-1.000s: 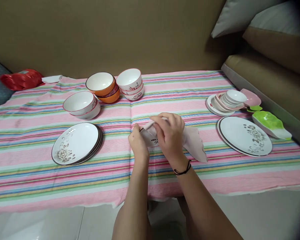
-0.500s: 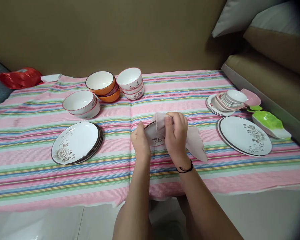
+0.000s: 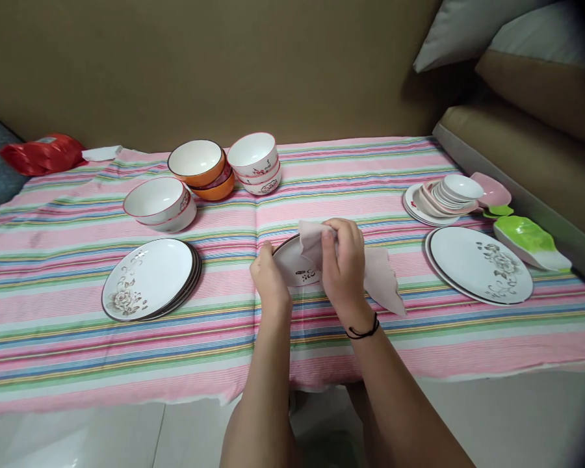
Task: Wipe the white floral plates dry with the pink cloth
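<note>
A white plate (image 3: pixel 291 261) with a dark rim and a printed pattern is held up, tilted, above the striped cloth. My left hand (image 3: pixel 269 276) grips its left edge, thumb along the rim. My right hand (image 3: pixel 344 263), a black cord at the wrist, is closed on a pale pink cloth (image 3: pixel 383 279) folded over the plate's upper right rim. One end of that cloth hangs down to the right. The right part of the plate is hidden behind the cloth and right hand.
Left of my hands is a stack of flowered plates (image 3: pixel 149 276); behind it stand white bowls (image 3: pixel 156 201), orange bowls (image 3: pixel 197 162) and more white bowls (image 3: pixel 252 156). To the right lie flowered plates (image 3: pixel 468 260), small dishes (image 3: pixel 461 188) and a green leaf-shaped dish (image 3: pixel 524 234).
My left hand has shifted slightly left with the plate, and more of the plate's face shows between my hands. The right hand stays almost where it was, still holding the cloth.
</note>
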`<state>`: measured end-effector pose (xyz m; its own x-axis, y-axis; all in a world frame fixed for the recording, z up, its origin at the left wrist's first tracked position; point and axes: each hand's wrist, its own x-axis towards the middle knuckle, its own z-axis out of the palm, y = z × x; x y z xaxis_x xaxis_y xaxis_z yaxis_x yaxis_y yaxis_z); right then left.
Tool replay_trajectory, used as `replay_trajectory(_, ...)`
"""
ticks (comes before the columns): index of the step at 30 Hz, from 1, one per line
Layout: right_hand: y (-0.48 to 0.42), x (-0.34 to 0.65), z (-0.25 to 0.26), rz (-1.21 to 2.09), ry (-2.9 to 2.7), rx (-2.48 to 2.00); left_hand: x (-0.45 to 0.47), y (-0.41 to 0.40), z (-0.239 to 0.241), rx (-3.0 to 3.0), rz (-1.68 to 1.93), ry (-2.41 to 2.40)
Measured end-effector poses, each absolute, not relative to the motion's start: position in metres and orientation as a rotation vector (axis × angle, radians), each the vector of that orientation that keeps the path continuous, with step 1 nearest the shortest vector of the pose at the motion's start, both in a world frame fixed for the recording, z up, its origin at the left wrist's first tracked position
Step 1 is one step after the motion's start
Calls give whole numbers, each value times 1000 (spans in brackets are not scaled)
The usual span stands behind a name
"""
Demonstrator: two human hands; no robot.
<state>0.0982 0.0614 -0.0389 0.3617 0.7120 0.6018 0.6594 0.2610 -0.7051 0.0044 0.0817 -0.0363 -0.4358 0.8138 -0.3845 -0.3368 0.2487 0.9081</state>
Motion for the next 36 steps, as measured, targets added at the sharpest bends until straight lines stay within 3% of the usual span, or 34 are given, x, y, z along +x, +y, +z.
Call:
replay_trajectory(6, 59, 91, -35, -194, -1458, -1494, 5, 80, -38, 501, 1411, 1483)
replay_trajectory(19, 69, 99, -54, 361, -881, -1530, 4, 83, -40, 470, 1431, 1476)
replay_trajectory(36, 55, 92, -27, -165, -1691, -1396, 5, 79, -44, 537, 1460, 1330)
